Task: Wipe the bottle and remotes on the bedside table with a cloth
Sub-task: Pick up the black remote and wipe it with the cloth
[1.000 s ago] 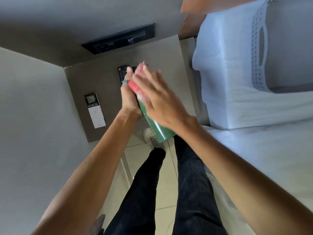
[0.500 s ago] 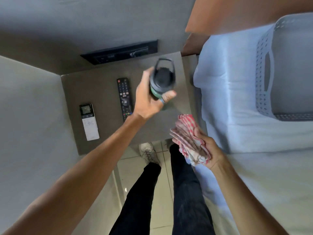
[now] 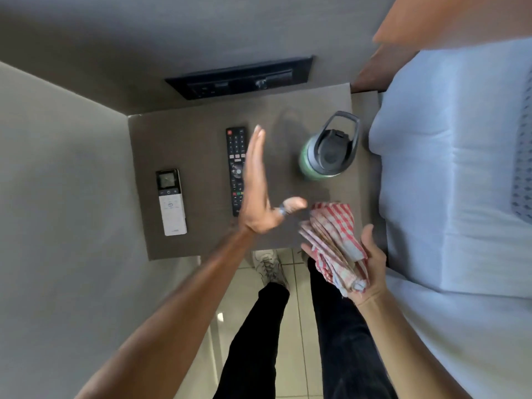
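Note:
A green bottle [image 3: 309, 165] with a black lid and carry loop stands upright at the right side of the brown bedside table [image 3: 198, 243]. A black remote [image 3: 234, 156] lies in the middle, a white remote [image 3: 172, 203] with a small screen lies to its left. My left hand [image 3: 256, 191] is open and flat, edge-on above the black remote, holding nothing. My right hand [image 3: 368, 269] holds a bunched red-and-white checked cloth [image 3: 335, 234] over the table's front right corner.
A bed with pale blue bedding [image 3: 446, 182] borders the table on the right. A black socket panel [image 3: 241, 77] sits in the wall behind the table. Grey walls close in the left side. My legs and a shoe [image 3: 269, 267] stand on the tiled floor below.
The left hand has set the bottle down on the table's right side, let go and moved left over the black remote. The right hand with the cloth has pulled back toward the front corner.

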A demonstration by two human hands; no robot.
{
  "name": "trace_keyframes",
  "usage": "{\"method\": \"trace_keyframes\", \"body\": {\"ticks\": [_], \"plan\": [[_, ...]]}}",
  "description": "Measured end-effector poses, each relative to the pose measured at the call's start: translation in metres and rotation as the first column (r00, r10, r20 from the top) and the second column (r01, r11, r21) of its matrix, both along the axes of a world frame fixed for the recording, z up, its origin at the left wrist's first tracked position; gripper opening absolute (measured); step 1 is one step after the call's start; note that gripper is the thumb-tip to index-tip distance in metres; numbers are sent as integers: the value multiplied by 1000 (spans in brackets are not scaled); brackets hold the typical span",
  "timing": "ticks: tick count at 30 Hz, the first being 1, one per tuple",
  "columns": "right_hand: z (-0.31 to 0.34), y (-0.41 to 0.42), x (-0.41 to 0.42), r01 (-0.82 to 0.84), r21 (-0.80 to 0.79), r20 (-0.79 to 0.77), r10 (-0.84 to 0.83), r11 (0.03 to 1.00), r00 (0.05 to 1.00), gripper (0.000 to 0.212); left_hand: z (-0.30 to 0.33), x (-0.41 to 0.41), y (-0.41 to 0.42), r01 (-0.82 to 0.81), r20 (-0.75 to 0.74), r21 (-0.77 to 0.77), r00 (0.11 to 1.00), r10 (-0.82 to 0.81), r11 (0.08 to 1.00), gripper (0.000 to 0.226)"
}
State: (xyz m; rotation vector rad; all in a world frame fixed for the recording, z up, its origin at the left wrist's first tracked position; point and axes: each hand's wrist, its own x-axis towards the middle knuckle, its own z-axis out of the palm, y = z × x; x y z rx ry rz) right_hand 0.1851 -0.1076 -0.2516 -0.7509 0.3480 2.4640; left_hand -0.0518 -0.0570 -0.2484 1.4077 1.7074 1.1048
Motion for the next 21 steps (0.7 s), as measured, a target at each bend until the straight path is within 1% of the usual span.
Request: {"method": "trace_keyframes", "body": {"ticks": [1,2,3,4,5,6,7,9,11,12,14,16,17,19,20,21], "plan": [[-4,-4,3,-43,-16,2,43,999,999,97,-5,-5,-15,-118,-6,-109,993,118,987,120],[-8,-8,7,-85,-33,13,85,996,996,99,-13,-9,-27,-257,-66,-235,966,248,937,111],[-12,-10,9,-128,-48,29,130,991,991,99,-23,-13,-36,-388,-182,-339,921,345,857,107],[-16,-11,9,-168,-58,44,171,984,984,97,-33,-16,-41,-480,-299,-412,874,382,775,107],[-16,-8,7,-207,-59,62,210,977,976,93,-41,-20,-42,-533,-383,-458,841,383,711,110],[-17,-4,3,-249,-57,76,253,967,965,87,-49,-25,-43,-558,-418,-494,825,381,666,111],[-18,0,-3,-293,-50,94,296,955,950,81,-55,-30,-42,-562,-422,-519,824,379,644,110],[-18,6,-16,-392,-49,193,394,919,899,70,-63,-34,-43,-543,-396,-525,837,377,655,92],[-18,17,-25,-443,-72,295,443,894,847,60,-67,-30,-40,-518,-371,-532,854,365,670,71],[-17,23,-30,-460,-62,333,453,886,827,56,-67,-29,-37,-511,-365,-530,858,362,677,65],[-5,20,-67,-516,-14,398,478,857,783,56,-58,-48,-59,-533,-303,-516,846,440,671,60],[5,34,-80,-495,0,426,448,869,786,61,-48,-41,-61,-496,-202,-524,862,465,692,56],[11,39,-87,-479,31,430,420,878,799,61,-37,-37,-65,-484,-160,-521,864,477,703,56],[25,45,-105,-436,125,447,341,891,827,55,-8,-34,-80,-480,-84,-506,854,513,716,56],[34,48,-115,-400,192,462,277,896,843,50,8,-35,-87,-483,-45,-493,845,533,724,57],[44,49,-126,-365,294,480,194,883,855,47,24,-36,-96,-484,-11,-476,838,545,734,57]]}}
